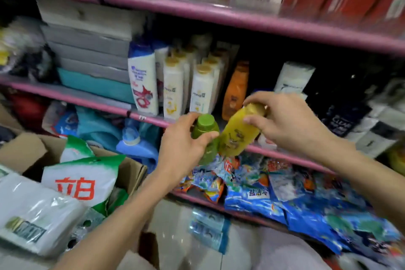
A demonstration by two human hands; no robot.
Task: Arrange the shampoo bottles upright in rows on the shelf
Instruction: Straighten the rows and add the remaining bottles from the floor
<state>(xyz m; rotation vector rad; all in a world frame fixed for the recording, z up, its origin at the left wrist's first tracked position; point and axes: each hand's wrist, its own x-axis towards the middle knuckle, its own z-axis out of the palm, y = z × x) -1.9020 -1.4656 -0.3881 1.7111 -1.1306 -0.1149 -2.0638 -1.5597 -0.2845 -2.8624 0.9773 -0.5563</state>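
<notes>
Head view: both hands are raised in front of the middle pink shelf (258,23), each carrying one bottle. Left hand (186,140) grips a green shampoo bottle (207,136) around its upper body, thumb across the front, cap upward and roughly upright. Right hand (282,118) holds a yellow shampoo bottle (238,136) by the cap end, fingers curled over the top, body tilted down and to the left so that it lies just beside the green one (contact between the two cannot be confirmed through the motion blur). Neither bottle is on the shelf yet; both hang forward of its front edge.

Shelf stock noted: a white bottle with a blue cap (143,79) stands at the left, then white bottles with gold caps (173,87) ranked front to back, then an orange bottle (236,90) leaning. Judgement: the top grip on the yellow bottle suits lowering it upright into the gap near the orange one. A cardboard box (28,149) of detergent bags sits lower left.
</notes>
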